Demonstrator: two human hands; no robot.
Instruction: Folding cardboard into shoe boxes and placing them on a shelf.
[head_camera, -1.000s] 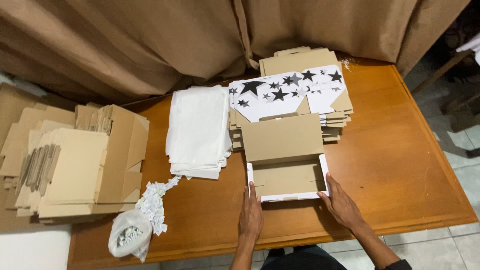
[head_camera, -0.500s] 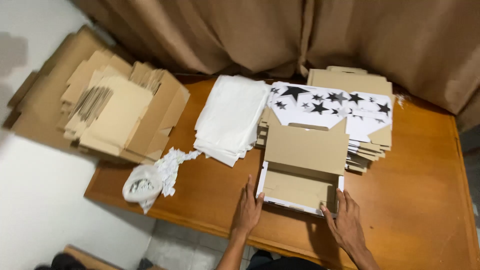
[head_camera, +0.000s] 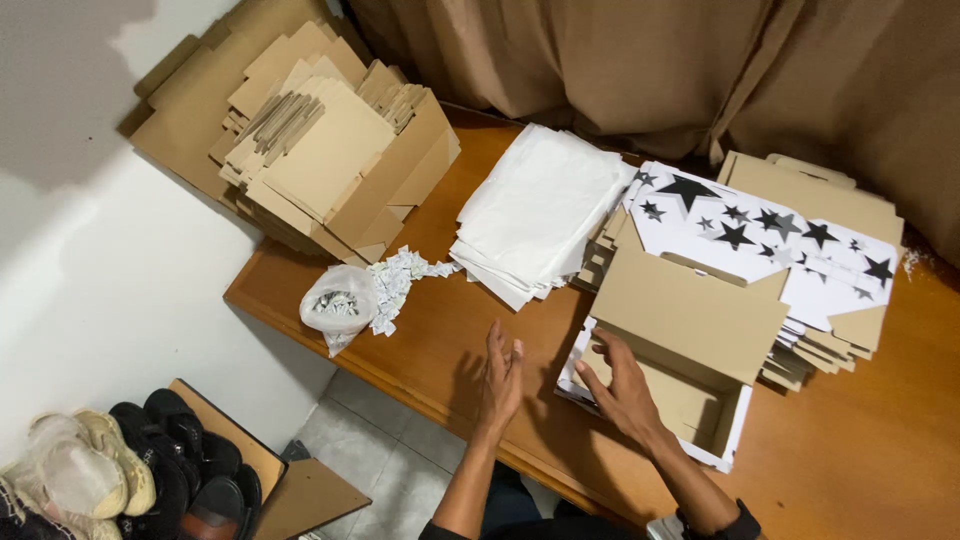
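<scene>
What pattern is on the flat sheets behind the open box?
Black stars on white, clearest in the head view.

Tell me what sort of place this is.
Probably a home box-packing corner: flat star-printed box blanks stacked on a wooden table, folded cardboard boxes piled at its end, shoes on the floor.

White sheets (head_camera: 540, 215) stacked mid-table (head_camera: 440, 340); folded cartons (head_camera: 320, 160) piled at left end; plastic bag (head_camera: 338, 308) beside paper scraps (head_camera: 400, 280); shoes (head_camera: 150, 460) on floor; brown curtain (head_camera: 650, 70) behind.
</scene>
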